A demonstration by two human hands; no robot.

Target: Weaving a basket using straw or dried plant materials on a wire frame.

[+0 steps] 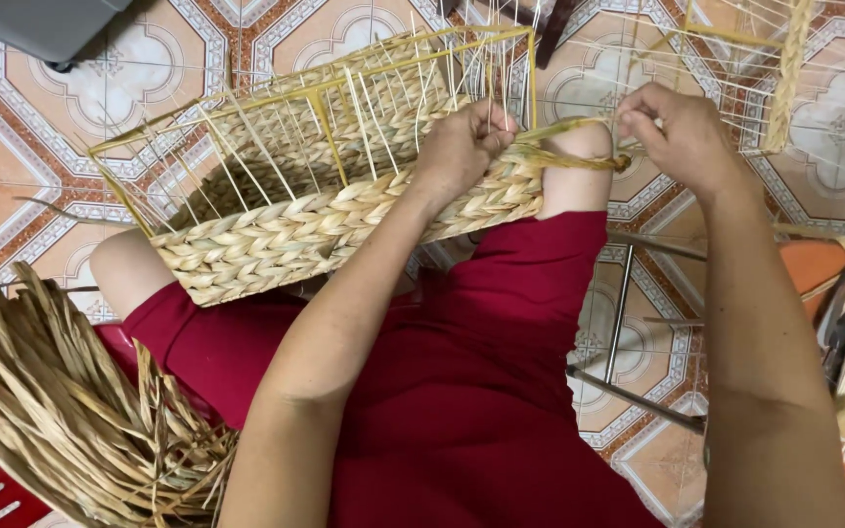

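A half-woven rectangular basket [276,230] with a yellow wire frame and braided straw walls rests on its side across my knees. My left hand [464,147] grips its right end, fingers closed over the rim and the straw there. My right hand [675,132] pinches a twisted greenish straw strand [569,156] that runs from the basket's corner, pulled taut between both hands. I wear red clothing [462,391].
A bundle of dry straw [61,401] lies at my lower left. Another wire frame with a braided edge [784,68] stands at the upper right. Metal stool legs [628,323], patterned floor tiles [51,137], a grey object [41,24] at top left, straw at right.
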